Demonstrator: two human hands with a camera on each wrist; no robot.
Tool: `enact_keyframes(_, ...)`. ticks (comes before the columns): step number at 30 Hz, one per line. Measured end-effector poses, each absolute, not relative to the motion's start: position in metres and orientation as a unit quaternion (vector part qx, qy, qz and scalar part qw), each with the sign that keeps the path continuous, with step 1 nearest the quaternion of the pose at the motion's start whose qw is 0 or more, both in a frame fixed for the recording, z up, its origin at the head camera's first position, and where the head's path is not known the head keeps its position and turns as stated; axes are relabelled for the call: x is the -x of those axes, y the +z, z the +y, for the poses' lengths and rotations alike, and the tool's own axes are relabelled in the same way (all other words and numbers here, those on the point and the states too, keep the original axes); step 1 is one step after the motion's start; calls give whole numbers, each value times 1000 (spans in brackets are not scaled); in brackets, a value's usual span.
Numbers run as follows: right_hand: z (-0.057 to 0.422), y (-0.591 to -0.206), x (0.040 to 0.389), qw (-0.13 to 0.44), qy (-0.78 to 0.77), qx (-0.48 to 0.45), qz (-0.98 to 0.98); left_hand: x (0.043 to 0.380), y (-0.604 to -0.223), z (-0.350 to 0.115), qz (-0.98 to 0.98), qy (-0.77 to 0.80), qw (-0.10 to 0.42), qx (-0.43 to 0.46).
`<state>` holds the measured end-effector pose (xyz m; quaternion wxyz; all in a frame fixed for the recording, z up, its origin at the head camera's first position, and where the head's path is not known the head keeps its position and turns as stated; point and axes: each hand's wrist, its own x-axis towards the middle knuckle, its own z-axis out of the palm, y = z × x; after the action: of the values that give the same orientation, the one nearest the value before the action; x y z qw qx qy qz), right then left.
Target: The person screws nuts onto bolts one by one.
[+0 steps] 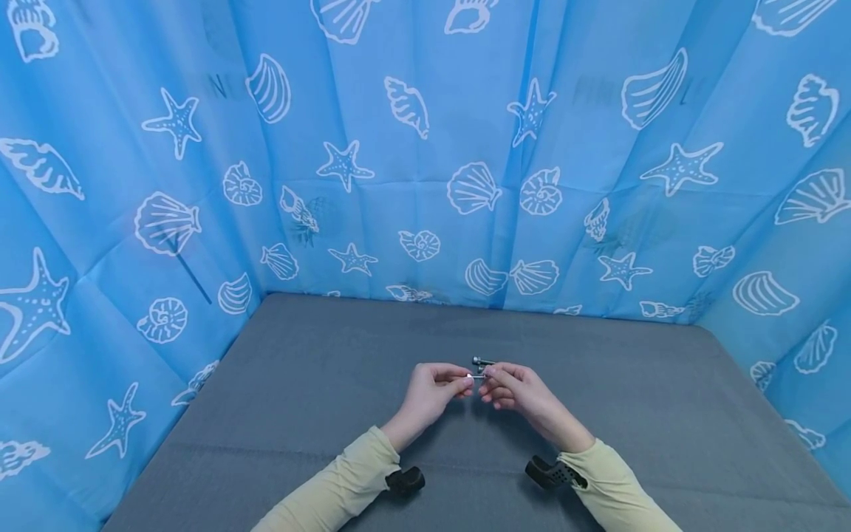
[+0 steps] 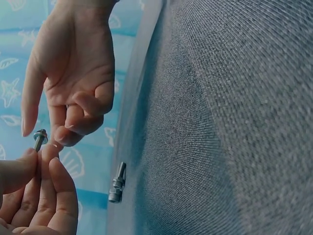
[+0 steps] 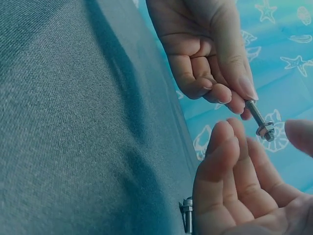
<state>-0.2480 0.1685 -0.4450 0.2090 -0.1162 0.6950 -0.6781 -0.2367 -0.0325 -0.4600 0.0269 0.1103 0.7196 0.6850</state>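
My left hand [image 1: 428,403] pinches a small metal bolt [image 3: 256,113] between thumb and fingertips, above the grey table. A nut [image 3: 265,131], which appears to have a washer against it, sits on the bolt's free end. Close around that end is my right hand [image 1: 521,399], its thumb and fingers parted and loosely bent. In the right wrist view the right fingers [image 3: 237,161] and thumb stand on either side of the nut with gaps between. The left wrist view also shows the right hand [image 2: 78,73] holding nothing.
More bolts with nuts [image 2: 117,183] lie on the grey cloth-covered table [image 1: 332,340], just beyond the hands. A blue curtain [image 1: 412,148] with white shell and starfish prints surrounds the table's back and sides. Black wrist devices [image 1: 405,482] hang at both sleeves.
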Motion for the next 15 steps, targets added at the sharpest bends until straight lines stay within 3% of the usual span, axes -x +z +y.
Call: enact_keyframes(15, 172, -442, 247, 216, -669, 123, 701, 237, -460, -32, 722, 683, 23, -108)
